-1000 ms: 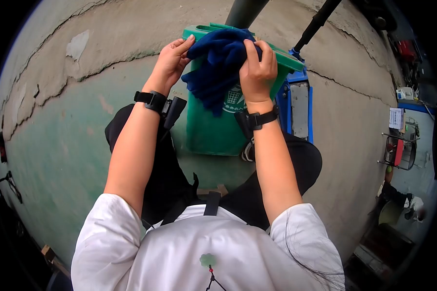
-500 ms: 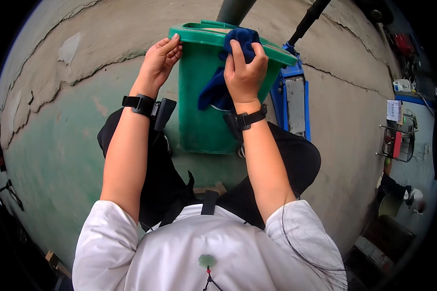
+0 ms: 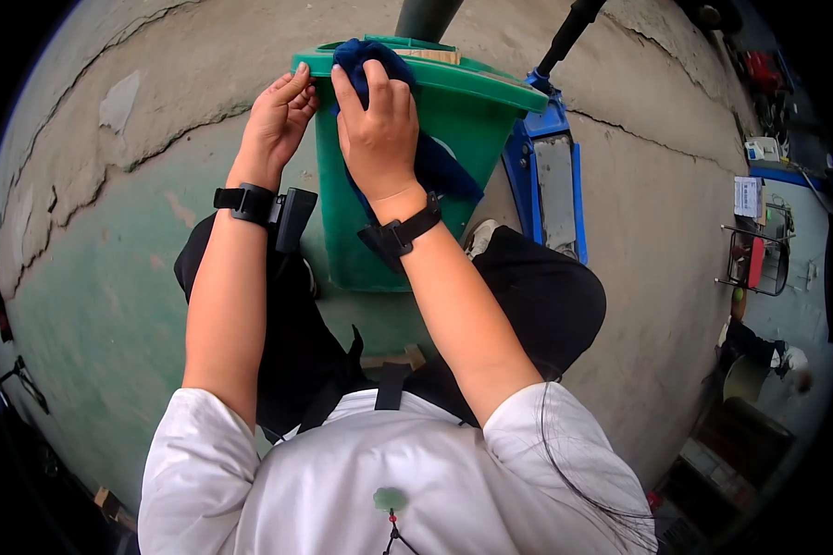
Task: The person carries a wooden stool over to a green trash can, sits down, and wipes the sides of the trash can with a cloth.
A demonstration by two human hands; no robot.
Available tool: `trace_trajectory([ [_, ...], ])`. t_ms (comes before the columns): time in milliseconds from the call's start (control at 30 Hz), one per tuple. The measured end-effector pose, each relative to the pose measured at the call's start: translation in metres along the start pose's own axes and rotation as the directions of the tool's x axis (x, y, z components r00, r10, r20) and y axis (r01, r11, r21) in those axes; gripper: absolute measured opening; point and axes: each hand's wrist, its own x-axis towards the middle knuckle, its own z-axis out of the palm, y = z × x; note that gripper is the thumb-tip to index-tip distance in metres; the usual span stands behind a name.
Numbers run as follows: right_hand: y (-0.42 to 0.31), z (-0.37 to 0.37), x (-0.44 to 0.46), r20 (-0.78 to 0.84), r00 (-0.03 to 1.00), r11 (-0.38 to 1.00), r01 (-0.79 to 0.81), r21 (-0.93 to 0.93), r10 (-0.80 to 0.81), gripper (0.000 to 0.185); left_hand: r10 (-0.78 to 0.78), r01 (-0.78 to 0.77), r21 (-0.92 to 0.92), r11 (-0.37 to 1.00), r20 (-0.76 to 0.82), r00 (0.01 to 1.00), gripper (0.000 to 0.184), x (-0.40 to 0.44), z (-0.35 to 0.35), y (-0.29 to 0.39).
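A green plastic bin (image 3: 352,245) stands upright in front of my knees. My left hand (image 3: 281,109) grips its rim (image 3: 491,85) at the left corner, thumb on top and fingers curled beneath. Close to that corner, my right hand (image 3: 379,129) presses a dark blue cloth (image 3: 379,60) over the rim, with the fingers bent onto it. The rest of the cloth hangs down the bin's front behind my right wrist, reaching out to the right. Something tan shows just inside the rim; the bin's inside is mostly hidden.
A blue floor jack (image 3: 548,176) with a dark handle (image 3: 574,37) stands right of the bin. Behind the bin rises a dark post (image 3: 428,17). The concrete floor has long cracks. Far right are a metal rack (image 3: 757,259) and a white box (image 3: 748,196).
My right hand has slid the blue cloth leftward along the rim, toward my left hand. The hanging end now trails to the right. The bin appears slightly further left in view.
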Motion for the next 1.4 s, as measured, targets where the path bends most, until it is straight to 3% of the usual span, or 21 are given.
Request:
trace_trajectory([
  [167, 0.051, -0.015, -0.026, -0.051, 0.99, 0.974, 0.123, -0.193, -0.135, 0.04, -0.026, 0.027, 0.058, 0.998, -0.02, 0.999, 0.017, -0.002, 0.008, 0.0],
  [300, 0.097, -0.05, -0.062, -0.192, 0.971, 0.927, -0.196, -0.319, 0.14, 0.044, -0.023, 0.022, 0.03, 0.999, 0.014, 1.0, 0.017, 0.001, 0.006, -0.004],
  [400, 0.078, -0.045, -0.079, -0.114, 0.973, 0.955, -0.219, -0.198, 0.2, 0.043, -0.008, 0.007, 0.048, 0.999, 0.024, 1.0, 0.017, 0.001, 0.007, -0.006],
  [500, 0.022, -0.017, -0.072, 0.173, 0.985, 1.0, 0.012, -0.024, -0.008, 0.044, 0.007, -0.007, 0.017, 1.0, 0.022, 1.0, 0.016, 0.004, 0.003, -0.007],
  [567, 0.0, 0.011, -0.057, 0.208, 0.966, 0.985, 0.166, -0.037, -0.155, 0.04, 0.026, -0.027, 0.026, 0.999, 0.014, 1.0, 0.017, 0.005, 0.0, -0.007],
  [700, 0.013, 0.015, -0.04, 0.166, 0.973, 0.981, 0.174, -0.089, -0.157, 0.04, 0.017, -0.017, 0.073, 0.997, -0.011, 1.0, 0.017, 0.001, 0.007, -0.003],
  [833, 0.039, -0.011, -0.072, 0.042, 0.993, 0.966, -0.095, -0.24, 0.109, 0.042, 0.011, -0.013, 0.176, 0.984, 0.013, 1.0, 0.02, -0.004, 0.015, -0.006],
  [967, 0.01, -0.01, -0.103, 0.201, 0.98, 0.994, 0.01, -0.11, 0.013, 0.039, 0.028, -0.025, 0.088, 0.996, -0.029, 0.999, 0.02, 0.002, -0.001, -0.003],
  [1100, -0.004, 0.008, -0.092, 0.298, 0.893, 0.941, 0.332, 0.07, -0.337, 0.028, 0.033, -0.03, 0.079, 0.996, -0.034, 0.999, 0.021, 0.003, -0.005, -0.002],
  [1333, 0.057, -0.023, -0.062, 0.117, 0.993, 0.986, 0.035, -0.161, -0.016, 0.045, 0.018, -0.016, 0.154, 0.988, -0.014, 1.0, 0.027, 0.011, -0.006, -0.004],
  [1400, 0.062, -0.034, -0.064, 0.187, 0.982, 0.996, 0.017, -0.09, 0.0, 0.046, 0.032, -0.023, 0.184, 0.983, -0.047, 0.998, 0.028, 0.01, -0.012, -0.004],
])
